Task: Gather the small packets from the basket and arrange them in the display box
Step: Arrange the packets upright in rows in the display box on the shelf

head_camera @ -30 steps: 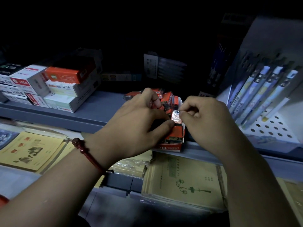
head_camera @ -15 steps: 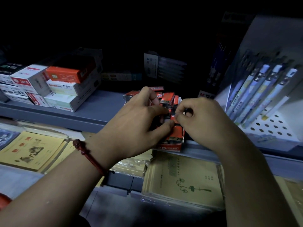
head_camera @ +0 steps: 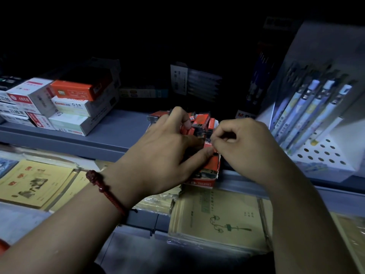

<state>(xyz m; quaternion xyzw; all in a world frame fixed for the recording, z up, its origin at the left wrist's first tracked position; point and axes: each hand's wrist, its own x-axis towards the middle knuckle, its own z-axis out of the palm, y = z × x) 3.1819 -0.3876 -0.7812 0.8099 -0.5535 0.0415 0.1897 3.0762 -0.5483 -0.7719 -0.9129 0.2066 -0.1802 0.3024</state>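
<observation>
A red and white display box [head_camera: 204,181] sits at the front edge of the grey shelf [head_camera: 118,133], with several small red packets [head_camera: 201,121] standing in it. My left hand [head_camera: 164,153] lies over the box, fingers curled on the rear packets and thumb against the front ones, and it hides most of the row. My right hand [head_camera: 245,149] is at the box's right side, thumb and forefinger pinched on one small packet [head_camera: 209,143] among the others. No basket is visible.
Stacked white and orange stationery boxes [head_camera: 77,107] stand on the shelf to the left. A white perforated pen rack [head_camera: 318,123] with several pens stands on the right. Yellow notebooks [head_camera: 219,218] lie on the lower shelf. The back of the shelf is dark.
My right hand has dropped a little and pushed its packet lower between the others, so the packet's pale end no longer shows. My left hand has stayed over the box.
</observation>
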